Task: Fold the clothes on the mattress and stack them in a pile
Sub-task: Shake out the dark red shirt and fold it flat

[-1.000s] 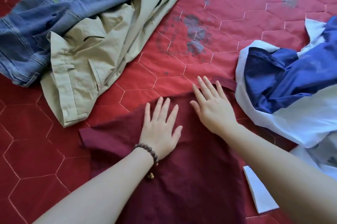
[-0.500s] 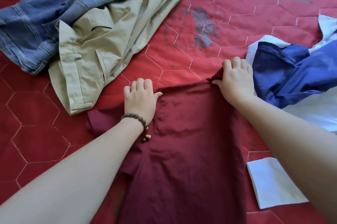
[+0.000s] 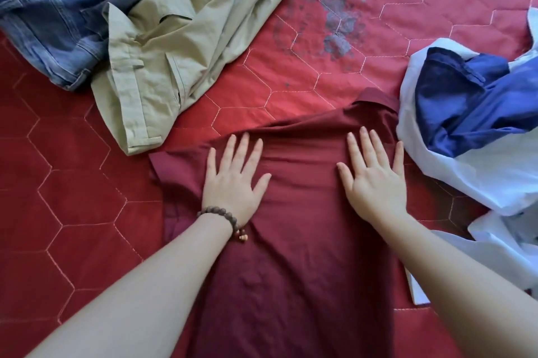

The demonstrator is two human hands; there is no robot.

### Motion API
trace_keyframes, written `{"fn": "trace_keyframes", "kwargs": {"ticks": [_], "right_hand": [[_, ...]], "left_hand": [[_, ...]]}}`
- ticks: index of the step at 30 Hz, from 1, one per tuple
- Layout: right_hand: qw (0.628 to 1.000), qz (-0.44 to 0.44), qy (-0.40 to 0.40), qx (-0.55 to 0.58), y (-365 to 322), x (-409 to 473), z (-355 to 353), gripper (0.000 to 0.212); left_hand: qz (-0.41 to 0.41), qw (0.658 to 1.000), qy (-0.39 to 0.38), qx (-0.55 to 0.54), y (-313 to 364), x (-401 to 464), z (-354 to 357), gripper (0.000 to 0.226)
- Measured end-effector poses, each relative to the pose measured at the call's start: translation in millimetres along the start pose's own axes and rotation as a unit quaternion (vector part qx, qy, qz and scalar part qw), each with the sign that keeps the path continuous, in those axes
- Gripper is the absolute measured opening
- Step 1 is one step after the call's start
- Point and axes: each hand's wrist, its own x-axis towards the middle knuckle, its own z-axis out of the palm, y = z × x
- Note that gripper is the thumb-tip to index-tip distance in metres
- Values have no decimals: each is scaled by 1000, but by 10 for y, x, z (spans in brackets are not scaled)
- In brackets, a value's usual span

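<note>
A maroon garment (image 3: 294, 255) lies spread on the red quilted mattress (image 3: 72, 188) right in front of me. My left hand (image 3: 233, 180), with a bead bracelet at the wrist, presses flat on its upper left part, fingers straight. Flat on the upper right part lies my right hand (image 3: 374, 177), fingers spread. The garment's far edge is bunched into a fold just beyond my fingertips, with a collar-like flap at the far right corner.
Khaki trousers (image 3: 174, 51) lie crumpled at the far left, partly under blue jeans (image 3: 58, 8). A blue and white garment (image 3: 465, 113) is heaped at the right. A small white piece (image 3: 419, 290) shows by my right forearm. Grey stains mark the mattress at the back.
Half a second ago both hands gripped the garment's far edge with curled fingers. Now they lie flat with straight fingers on the maroon cloth, and the far edge sits nearer to me.
</note>
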Motion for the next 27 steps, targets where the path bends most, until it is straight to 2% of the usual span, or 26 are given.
{"fn": "trace_keyframes", "kwargs": {"ticks": [2, 4, 6, 8, 11, 16, 18, 21, 23, 27], "right_hand": [[998, 55, 19, 6, 10, -72, -56, 65], [996, 45, 54, 46, -163, -224, -123, 61], [992, -51, 63, 96, -523, -508, -115, 58], [986, -119, 24, 115, -796, -807, -51, 58], [995, -46, 5, 88, -629, -972, 45, 59], [997, 56, 13, 50, -79, -1260, 59, 60], [995, 43, 38, 81, -305, -1421, 10, 57], [990, -27, 16, 140, -895, -1811, 34, 55], [991, -12, -16, 129, -981, -2063, 93, 57], [993, 92, -37, 66, -468, -2501, 197, 67]], "left_hand": [[-75, 997, 13, -8, -108, -59, -30, 69], [-83, 996, 41, -17, 53, -149, -121, 69], [24, 998, 60, -18, 433, -319, -125, 66], [117, 992, 28, -27, 714, -534, -86, 65], [94, 995, -30, -24, 545, -686, 8, 65], [-40, 999, 8, 32, 134, -713, 16, 68], [-4, 999, 30, 22, 387, -849, -18, 67], [149, 989, -13, 14, 794, -1354, 78, 64], [153, 988, -38, -2, 666, -1570, 142, 64], [99, 993, -48, 40, 66, -1622, 231, 71]]}}
